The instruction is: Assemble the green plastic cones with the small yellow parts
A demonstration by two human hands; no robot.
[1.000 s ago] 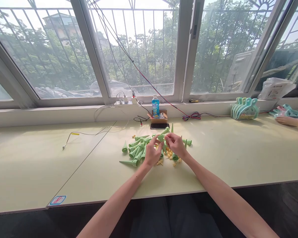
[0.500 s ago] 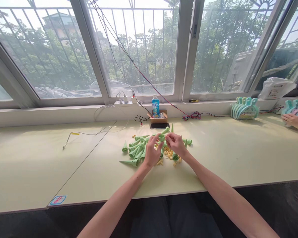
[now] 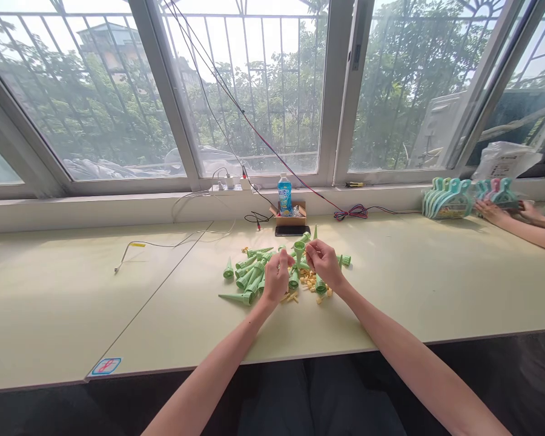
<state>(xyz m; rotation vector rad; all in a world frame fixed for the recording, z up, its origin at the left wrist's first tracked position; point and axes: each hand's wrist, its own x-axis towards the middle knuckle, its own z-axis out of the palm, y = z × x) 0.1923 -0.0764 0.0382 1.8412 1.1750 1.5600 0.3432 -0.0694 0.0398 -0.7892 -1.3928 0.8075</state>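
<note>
Between my two hands a green hollow plastic spike (image 3: 299, 247) stands upright, its round open end facing up. The fingertips of my right hand (image 3: 324, 262) are pinched at the right side of its rim. My left hand (image 3: 277, 280) is closed just to the left of the spike; whether anything sits inside its fingers is hidden. Many more green spikes (image 3: 254, 272) lie heaped to the left and behind. Under and between my hands are small yellow plastic pieces (image 3: 307, 280), with another green spike (image 3: 320, 286) among them.
Behind the heap are a black phone (image 3: 292, 231) and a small cardboard box (image 3: 290, 220) holding a blue bottle (image 3: 284, 194). Coiled cable (image 3: 352, 212) lies along the sill. At right, another person's hands (image 3: 493, 213) touch pastel clip-like items, beside a similar pack (image 3: 448, 198).
My left hand has come off the spike's rim and closed, moving slightly left and down. The spike's open end sits slightly higher and further right. The other person's hands have moved left.
</note>
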